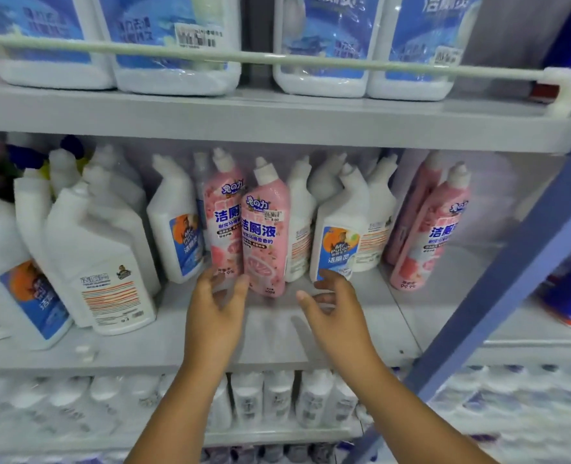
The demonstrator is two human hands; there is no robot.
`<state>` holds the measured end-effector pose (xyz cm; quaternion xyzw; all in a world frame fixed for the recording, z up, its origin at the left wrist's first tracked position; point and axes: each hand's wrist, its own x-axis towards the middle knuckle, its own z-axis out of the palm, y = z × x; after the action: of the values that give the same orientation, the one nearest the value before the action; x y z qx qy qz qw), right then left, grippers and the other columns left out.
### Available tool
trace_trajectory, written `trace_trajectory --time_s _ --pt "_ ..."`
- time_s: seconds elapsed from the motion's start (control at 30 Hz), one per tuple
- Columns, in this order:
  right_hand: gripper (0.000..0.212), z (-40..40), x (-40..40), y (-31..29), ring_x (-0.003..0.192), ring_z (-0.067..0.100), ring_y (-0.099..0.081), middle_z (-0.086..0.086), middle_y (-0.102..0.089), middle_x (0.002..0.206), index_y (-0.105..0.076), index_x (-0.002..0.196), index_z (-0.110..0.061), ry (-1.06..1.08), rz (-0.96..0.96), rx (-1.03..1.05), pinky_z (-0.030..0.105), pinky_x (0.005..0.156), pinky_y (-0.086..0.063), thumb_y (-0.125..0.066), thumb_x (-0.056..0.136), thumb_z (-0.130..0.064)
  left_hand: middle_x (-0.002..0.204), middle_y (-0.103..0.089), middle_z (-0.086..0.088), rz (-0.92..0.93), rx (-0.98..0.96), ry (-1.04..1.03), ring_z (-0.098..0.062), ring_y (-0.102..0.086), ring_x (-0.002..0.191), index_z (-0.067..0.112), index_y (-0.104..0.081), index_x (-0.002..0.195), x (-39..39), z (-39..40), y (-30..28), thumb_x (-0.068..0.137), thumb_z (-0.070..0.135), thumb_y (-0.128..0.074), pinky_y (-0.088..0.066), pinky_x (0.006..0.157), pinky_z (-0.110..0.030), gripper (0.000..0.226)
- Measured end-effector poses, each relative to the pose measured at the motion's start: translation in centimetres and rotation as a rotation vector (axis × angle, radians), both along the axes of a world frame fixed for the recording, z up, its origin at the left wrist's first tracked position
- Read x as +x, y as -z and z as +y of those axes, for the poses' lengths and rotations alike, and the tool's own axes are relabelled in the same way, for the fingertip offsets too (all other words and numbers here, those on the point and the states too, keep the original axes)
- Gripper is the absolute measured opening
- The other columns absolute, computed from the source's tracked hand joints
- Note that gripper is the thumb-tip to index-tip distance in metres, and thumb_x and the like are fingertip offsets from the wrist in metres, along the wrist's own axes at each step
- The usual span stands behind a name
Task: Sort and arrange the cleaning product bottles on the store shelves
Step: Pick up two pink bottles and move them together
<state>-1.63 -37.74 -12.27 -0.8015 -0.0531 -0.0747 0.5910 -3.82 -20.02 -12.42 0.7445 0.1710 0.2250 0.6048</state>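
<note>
Two pink toilet-cleaner bottles stand mid-shelf, the front pink bottle (266,229) just ahead of the rear pink bottle (222,216). My left hand (215,313) is open, its fingertips by the bases of these bottles, holding nothing. My right hand (331,303) is open too, fingers spread just in front of a white angled-neck bottle with a blue label (339,236). Two more pink bottles (431,226) lean at the right end of the shelf. White angled-neck bottles (103,249) crowd the left.
The grey middle shelf (270,343) has bare surface under my hands. Large white jugs with blue labels (176,45) sit on the upper shelf behind a rail. Small white bottles (277,396) fill the lower shelf. A blue upright post (498,279) slants at right.
</note>
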Motion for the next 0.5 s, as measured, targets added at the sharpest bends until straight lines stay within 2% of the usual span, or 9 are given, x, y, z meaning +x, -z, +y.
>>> trace_trajectory --time_s 0.07,0.13,0.2,0.3,0.37,0.43,0.5 --pt "0.044 -2.0 -1.8 -1.7 0.101 -0.002 -0.061 -0.010 -0.058 0.123 -0.050 0.131 -0.031 -0.046 0.012 0.059 0.009 0.078 -0.049 -0.071 0.093 -0.029 0.120 -0.063 0.017 -0.007 -0.017 0.048 -0.010 -0.063 0.110 0.035 -0.052 0.133 -1.6 -2.0 -0.6 0.092 0.044 -0.068 -0.046 0.084 -0.020 0.045" --pt "0.043 -4.2 -3.6 -2.9 0.105 -0.005 -0.061 -0.014 -0.059 0.124 -0.052 0.131 -0.035 -0.100 0.030 0.110 0.018 0.088 -0.054 -0.071 0.092 -0.032 0.116 -0.061 0.028 -0.018 -0.025 0.099 0.000 -0.063 0.108 0.039 -0.053 0.129 -2.9 -4.4 -1.5 0.087 0.051 -0.067 -0.045 0.082 -0.014 0.046" --pt "0.043 -6.5 -5.3 -3.9 0.110 -0.003 -0.063 -0.016 -0.062 0.123 -0.054 0.130 -0.039 -0.152 0.041 0.152 0.028 0.093 -0.056 -0.071 0.091 -0.034 0.114 -0.063 0.031 -0.049 -0.044 0.146 0.009 -0.063 0.105 0.046 -0.054 0.127 -4.3 -7.2 -2.9 0.079 0.058 -0.065 -0.047 0.083 -0.014 0.050" --pt "0.033 -11.0 -8.5 -5.4 0.113 0.006 -0.065 -0.015 -0.068 0.120 -0.062 0.119 -0.041 -0.244 -0.002 0.246 0.029 0.091 -0.055 -0.075 0.089 -0.037 0.115 -0.066 0.034 -0.086 -0.098 0.212 0.013 -0.063 0.106 0.056 -0.056 0.116 -6.2 -11.9 -4.9 0.074 0.059 -0.066 -0.048 0.085 -0.017 0.043" --pt "0.036 -14.8 -10.6 -6.8 0.115 0.014 -0.066 -0.009 -0.070 0.122 -0.066 0.116 -0.042 -0.295 -0.078 0.315 0.027 0.090 -0.055 -0.078 0.083 -0.048 0.122 -0.067 0.030 -0.136 -0.143 0.248 0.003 -0.066 0.111 0.053 -0.062 0.117 -7.6 -15.4 -5.9 0.082 0.062 -0.072 -0.050 0.090 -0.024 0.038" --pt "0.044 -19.0 -11.4 -8.1 0.116 0.021 -0.067 -0.001 -0.070 0.124 -0.067 0.116 -0.040 -0.303 -0.128 0.346 0.029 0.090 -0.057 -0.077 0.078 -0.060 0.125 -0.071 0.015 -0.208 -0.196 0.242 -0.012 -0.071 0.111 0.044 -0.067 0.118 -8.8 -19.1 -6.5 0.076 0.062 -0.073 -0.056 0.093 -0.039 0.046" --pt "0.043 -23.5 -10.5 -8.6 0.113 0.023 -0.068 0.002 -0.070 0.122 -0.068 0.116 -0.036 -0.262 -0.160 0.375 0.031 0.090 -0.057 -0.079 0.078 -0.052 0.122 -0.074 0.004 -0.279 -0.221 0.198 -0.022 -0.074 0.108 0.035 -0.070 0.116 -9.6 -22.8 -7.0 0.067 0.071 -0.078 -0.062 0.090 -0.042 0.062"
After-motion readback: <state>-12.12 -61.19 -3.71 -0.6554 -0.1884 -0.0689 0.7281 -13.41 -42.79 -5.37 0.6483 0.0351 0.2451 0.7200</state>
